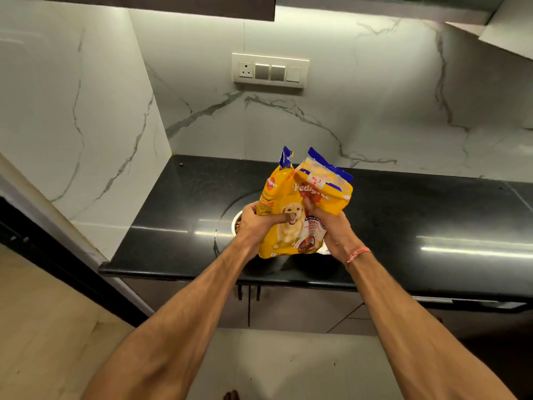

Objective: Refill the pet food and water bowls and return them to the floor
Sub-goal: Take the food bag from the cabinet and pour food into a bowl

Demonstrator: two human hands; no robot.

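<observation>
A yellow dog-food bag [291,226] with a blue top edge is held upright over the black counter [418,215]. My left hand [256,223] grips its left side, thumb across the front. My right hand [331,226] grips the right side, where the top of the bag is folded over. Behind the bag sits a steel bowl [237,223]; only its left rim shows, with brown kibble inside. A bit of a second steel rim [325,249] peeks out at the bag's lower right.
Marble walls [375,111] close the counter's back and left side, with a switch plate [270,70] on the back wall. One stray kibble [180,165] lies in the far left corner. Cabinet doors [288,310] and a tiled floor [274,365] lie below.
</observation>
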